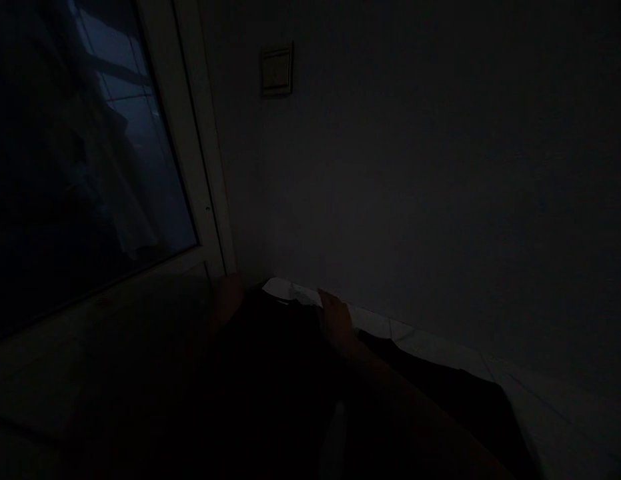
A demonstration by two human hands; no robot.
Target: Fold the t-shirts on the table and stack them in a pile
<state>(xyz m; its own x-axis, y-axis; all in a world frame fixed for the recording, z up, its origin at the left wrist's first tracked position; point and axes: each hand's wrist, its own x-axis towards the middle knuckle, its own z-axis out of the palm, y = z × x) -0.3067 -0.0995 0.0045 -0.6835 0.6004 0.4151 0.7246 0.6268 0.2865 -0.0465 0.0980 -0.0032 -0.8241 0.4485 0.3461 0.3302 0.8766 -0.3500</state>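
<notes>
The view is very dark, so little detail shows. My right hand (337, 320) reaches forward at the middle, its fingers bent and close together at the upper edge of a black, cloth-like mass (280, 360). What lies in its fingers cannot be made out. Just left of those fingers is a pale, whitish thing (277, 289), partly covered by the black mass. My left hand (229, 295) is a dim shape by the foot of the door frame, at the left side of the black mass. Its fingers are lost in shadow.
A door with a glass pane (140, 147) and a pale frame (203, 200) stands on the left. Ahead rises a plain wall (390, 167) with a square switch plate (277, 69). Pale floor tiles (440, 347) run along the wall's foot.
</notes>
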